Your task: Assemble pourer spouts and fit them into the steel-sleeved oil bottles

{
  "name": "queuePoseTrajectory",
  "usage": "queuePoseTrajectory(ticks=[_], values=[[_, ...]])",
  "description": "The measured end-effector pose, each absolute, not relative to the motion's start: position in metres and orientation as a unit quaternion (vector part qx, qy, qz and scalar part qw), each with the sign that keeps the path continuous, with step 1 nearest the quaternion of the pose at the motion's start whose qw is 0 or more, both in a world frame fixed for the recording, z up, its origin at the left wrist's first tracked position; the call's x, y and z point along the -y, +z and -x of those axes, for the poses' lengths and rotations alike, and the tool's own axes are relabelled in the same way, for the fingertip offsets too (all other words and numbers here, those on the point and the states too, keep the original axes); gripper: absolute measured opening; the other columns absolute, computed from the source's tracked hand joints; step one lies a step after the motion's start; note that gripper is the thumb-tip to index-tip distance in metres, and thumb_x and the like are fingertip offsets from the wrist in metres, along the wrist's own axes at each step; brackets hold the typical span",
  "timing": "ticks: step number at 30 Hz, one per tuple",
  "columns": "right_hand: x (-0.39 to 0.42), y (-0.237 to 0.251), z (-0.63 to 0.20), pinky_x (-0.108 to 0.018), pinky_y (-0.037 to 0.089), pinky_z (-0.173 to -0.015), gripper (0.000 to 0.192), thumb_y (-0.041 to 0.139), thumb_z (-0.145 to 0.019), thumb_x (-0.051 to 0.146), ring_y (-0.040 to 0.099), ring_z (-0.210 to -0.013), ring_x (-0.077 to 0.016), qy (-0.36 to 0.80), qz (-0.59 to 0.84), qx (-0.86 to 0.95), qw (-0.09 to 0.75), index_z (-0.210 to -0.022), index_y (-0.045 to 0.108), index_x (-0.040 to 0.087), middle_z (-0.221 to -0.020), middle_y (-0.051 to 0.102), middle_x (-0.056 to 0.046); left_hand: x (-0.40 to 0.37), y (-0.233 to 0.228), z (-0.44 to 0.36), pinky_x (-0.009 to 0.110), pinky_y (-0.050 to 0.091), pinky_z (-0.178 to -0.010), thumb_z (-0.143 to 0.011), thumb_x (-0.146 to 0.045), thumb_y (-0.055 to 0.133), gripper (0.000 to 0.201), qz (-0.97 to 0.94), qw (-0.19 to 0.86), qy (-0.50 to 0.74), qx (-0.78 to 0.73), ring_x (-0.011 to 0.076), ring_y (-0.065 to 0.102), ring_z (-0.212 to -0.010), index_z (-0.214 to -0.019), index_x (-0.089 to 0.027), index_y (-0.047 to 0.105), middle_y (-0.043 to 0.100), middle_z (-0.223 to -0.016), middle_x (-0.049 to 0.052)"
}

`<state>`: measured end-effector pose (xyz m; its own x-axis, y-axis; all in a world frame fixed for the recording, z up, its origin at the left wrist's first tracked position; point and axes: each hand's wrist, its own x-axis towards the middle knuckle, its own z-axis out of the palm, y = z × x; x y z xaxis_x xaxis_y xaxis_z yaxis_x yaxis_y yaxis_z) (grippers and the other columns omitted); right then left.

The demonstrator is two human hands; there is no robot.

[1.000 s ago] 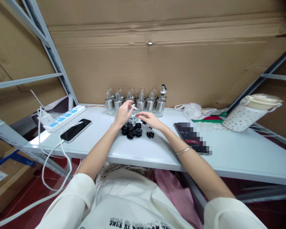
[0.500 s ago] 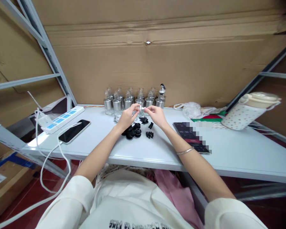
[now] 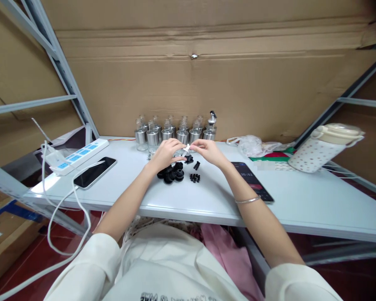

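My left hand point(image 3: 165, 155) grips a small whitish, shiny piece point(image 3: 187, 149), its exact kind too small to make out. From the other side, the pinched fingertips of my right hand point(image 3: 209, 152) meet the upper end of that piece. Beneath my hands lie a heap of black round stoppers point(image 3: 170, 174), a cluster of tiny black caps point(image 3: 194, 178) and several short black parts point(image 3: 196, 165). Behind them stand glass bottles with metal sleeves point(image 3: 182, 136) in rows; a pourer spout point(image 3: 212, 118) tops the one at the right end.
To the left are a white power strip point(image 3: 81, 156) with cables and a phone point(image 3: 95, 172). A larger phone point(image 3: 259, 186) showing a timer lies beside my right forearm. Farther right are a plastic bag point(image 3: 251, 146) and a tilted dotted tumbler point(image 3: 324, 148). Cardboard point(image 3: 207, 83) walls the back.
The whitish piece has tilted and sits slightly lower between my hands. My left hand has turned more palm-down over it, and my right fingertips have shifted up toward its top.
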<state>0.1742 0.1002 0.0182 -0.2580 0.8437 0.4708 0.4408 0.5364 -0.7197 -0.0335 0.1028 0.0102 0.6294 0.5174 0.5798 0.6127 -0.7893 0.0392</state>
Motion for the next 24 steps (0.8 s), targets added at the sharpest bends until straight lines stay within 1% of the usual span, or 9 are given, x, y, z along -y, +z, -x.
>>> queuePoseTrajectory(ticks=[4, 9, 13, 18, 24], values=[[-0.099, 0.019, -0.171, -0.034, 0.049, -0.078, 0.023, 0.061, -0.074, 0.040, 0.063, -0.077, -0.0184, 0.236, 0.411, 0.755, 0.454, -0.075, 0.066, 0.018, -0.078, 0.070, -0.005, -0.101, 0.009, 0.032, 0.033, 0.037, -0.094, -0.077, -0.050, 0.067, 0.049, 0.907, 0.085, -0.281, 0.303, 0.0231, 0.052, -0.110, -0.112, -0.017, 0.058, 0.064, -0.111, 0.009], [-0.095, 0.021, -0.169, -0.033, 0.049, -0.075, 0.024, 0.063, -0.073, 0.041, 0.061, -0.072, -0.0174, 0.255, 0.394, 0.742, 0.479, -0.072, 0.065, 0.017, -0.073, 0.067, -0.004, -0.099, 0.009, 0.030, 0.032, 0.038, -0.089, -0.078, -0.051, 0.065, 0.045, 0.906, 0.098, -0.271, 0.309, 0.0225, 0.055, -0.101, -0.105, -0.016, 0.060, 0.065, -0.102, 0.009], [-0.091, 0.022, -0.167, -0.032, 0.049, -0.072, 0.030, 0.066, -0.071, 0.047, 0.061, -0.070, -0.0168, 0.288, 0.378, 0.734, 0.485, -0.073, 0.064, 0.017, -0.072, 0.067, -0.004, -0.099, 0.007, 0.028, 0.031, 0.038, -0.084, -0.078, -0.058, 0.061, 0.047, 0.905, 0.115, -0.284, 0.294, 0.0213, 0.057, -0.093, -0.095, -0.015, 0.060, 0.066, -0.094, 0.008], [-0.088, 0.023, -0.164, -0.031, 0.051, -0.071, 0.038, 0.070, -0.067, 0.054, 0.062, -0.067, -0.0162, 0.346, 0.346, 0.726, 0.483, -0.070, 0.063, 0.016, -0.068, 0.067, -0.003, -0.103, 0.004, 0.027, 0.031, 0.037, -0.080, -0.079, -0.067, 0.051, 0.053, 0.905, 0.138, -0.288, 0.280, 0.0198, 0.058, -0.080, -0.080, -0.015, 0.058, 0.064, -0.077, 0.006], [-0.086, 0.023, -0.161, -0.032, 0.050, -0.073, 0.041, 0.071, -0.064, 0.056, 0.060, -0.067, -0.0154, 0.358, 0.347, 0.717, 0.487, -0.070, 0.063, 0.016, -0.068, 0.065, -0.002, -0.104, 0.003, 0.027, 0.032, 0.037, -0.078, -0.080, -0.070, 0.047, 0.055, 0.904, 0.147, -0.293, 0.274, 0.0183, 0.057, -0.073, -0.075, -0.016, 0.057, 0.063, -0.070, 0.004]])
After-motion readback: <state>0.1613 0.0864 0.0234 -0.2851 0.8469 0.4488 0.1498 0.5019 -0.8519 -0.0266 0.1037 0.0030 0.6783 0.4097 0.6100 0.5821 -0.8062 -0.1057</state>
